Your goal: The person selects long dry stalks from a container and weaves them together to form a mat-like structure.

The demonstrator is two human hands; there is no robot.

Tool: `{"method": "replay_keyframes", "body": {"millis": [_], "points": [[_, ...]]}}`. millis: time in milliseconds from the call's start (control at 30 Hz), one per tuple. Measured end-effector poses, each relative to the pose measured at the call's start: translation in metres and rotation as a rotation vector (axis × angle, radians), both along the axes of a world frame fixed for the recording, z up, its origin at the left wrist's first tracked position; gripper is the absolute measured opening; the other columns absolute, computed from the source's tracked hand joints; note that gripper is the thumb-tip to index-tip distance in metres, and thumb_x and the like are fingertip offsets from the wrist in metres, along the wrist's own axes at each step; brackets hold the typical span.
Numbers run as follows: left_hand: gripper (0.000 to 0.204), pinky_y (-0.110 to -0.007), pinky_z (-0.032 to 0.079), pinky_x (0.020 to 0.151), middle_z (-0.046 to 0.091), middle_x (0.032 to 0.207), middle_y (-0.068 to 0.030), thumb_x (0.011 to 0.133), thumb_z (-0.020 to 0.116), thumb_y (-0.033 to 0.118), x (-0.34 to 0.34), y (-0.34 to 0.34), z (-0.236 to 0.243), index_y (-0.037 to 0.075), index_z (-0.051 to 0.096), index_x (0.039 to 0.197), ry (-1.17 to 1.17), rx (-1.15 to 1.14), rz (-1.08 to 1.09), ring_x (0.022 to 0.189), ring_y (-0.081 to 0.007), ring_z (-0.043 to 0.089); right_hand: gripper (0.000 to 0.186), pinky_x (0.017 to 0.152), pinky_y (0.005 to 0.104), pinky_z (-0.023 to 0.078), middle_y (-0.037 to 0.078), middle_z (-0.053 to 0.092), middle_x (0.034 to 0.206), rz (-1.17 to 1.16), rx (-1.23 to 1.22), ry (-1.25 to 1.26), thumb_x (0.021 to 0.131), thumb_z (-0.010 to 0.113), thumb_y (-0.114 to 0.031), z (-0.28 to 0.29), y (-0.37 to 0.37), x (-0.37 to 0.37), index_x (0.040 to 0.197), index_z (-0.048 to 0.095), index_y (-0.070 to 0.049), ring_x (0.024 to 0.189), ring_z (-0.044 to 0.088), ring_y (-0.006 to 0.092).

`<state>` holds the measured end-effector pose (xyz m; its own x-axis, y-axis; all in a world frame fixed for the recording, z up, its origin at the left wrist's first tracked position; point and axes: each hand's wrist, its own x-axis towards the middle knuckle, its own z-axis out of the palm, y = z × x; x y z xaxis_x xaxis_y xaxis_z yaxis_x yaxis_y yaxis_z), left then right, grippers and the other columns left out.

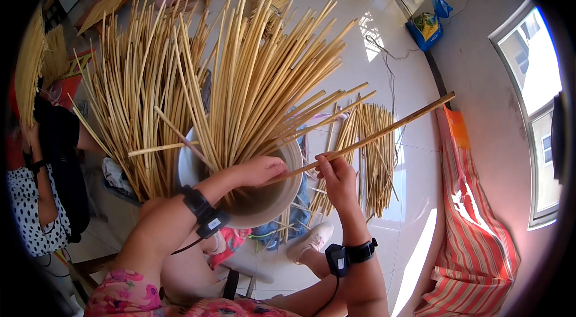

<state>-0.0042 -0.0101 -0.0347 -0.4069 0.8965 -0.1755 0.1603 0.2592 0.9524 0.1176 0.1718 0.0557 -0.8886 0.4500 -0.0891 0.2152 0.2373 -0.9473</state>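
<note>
A long, tan, dried plant stalk [396, 125] slants up to the right across the view. My right hand [337, 178] is closed around it, pinching it between thumb and fingers. Over the stalk's lower end, my left hand [261, 170] is curled closed, its fingertips partly hidden. Both hands are above a round white tub [293, 194]. Many similar stalks [264, 83] stand in the tub, fanning upward and leaning on its far rim. Each wrist wears a black strap with a small device.
Another large sheaf of stalks [135, 89] stands left of the tub. Cut stalks [378, 161] lie on the tiled floor to the right. A striped red cloth [474, 245] hangs by the right wall. Another person's arm [45, 185] is at the far left, beside a woven straw panel [30, 71].
</note>
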Motion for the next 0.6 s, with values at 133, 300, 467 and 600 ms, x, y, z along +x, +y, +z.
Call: {"method": "replay_keyframes", "body": {"millis": [133,300,467,600], "points": [[0.031,-0.027,0.043,0.066,0.052,0.074,-0.0021,0.099,0.041,0.027,0.01,-0.003,0.029,0.0,0.057,0.1,-0.035,-0.01,-0.15,0.069,-0.0119,0.049,0.019,0.052,0.0192,0.038,0.001,0.056,0.07,-0.064,-0.152,0.083,0.096,0.052,-0.018,0.006,0.005,-0.007,0.093,0.059,0.0,0.059,0.049,0.006],[0.026,-0.023,0.041,0.065,0.053,0.076,-0.0014,0.099,0.04,0.02,0.007,-0.009,0.05,0.0,0.052,0.111,-0.322,0.036,-0.216,0.069,-0.0096,0.048,0.023,0.043,0.0195,0.028,-0.002,0.048,0.06,-0.252,-0.311,0.109,0.096,0.049,-0.022,0.019,0.026,-0.005,0.09,0.057,-0.002,0.048,0.04,0.0044],[0.034,-0.022,0.042,0.066,0.055,0.09,-0.0007,0.096,0.038,0.011,0.006,-0.02,0.082,0.0,0.045,0.127,-0.365,0.011,-0.327,0.072,-0.0081,0.048,0.025,0.039,0.0205,0.025,-0.004,0.041,0.056,-0.383,-0.379,0.159,0.097,0.048,-0.023,0.023,0.049,0.004,0.081,0.054,-0.004,0.044,0.034,0.0041],[0.034,-0.021,0.042,0.066,0.055,0.091,-0.0007,0.096,0.039,0.01,0.003,-0.025,0.093,0.0,0.046,0.128,-0.384,-0.027,-0.256,0.073,-0.0072,0.048,0.026,0.039,0.02,0.025,-0.003,0.041,0.056,-0.442,-0.42,0.181,0.096,0.05,-0.025,0.026,0.057,0.005,0.081,0.054,-0.005,0.043,0.034,0.0043]]}}
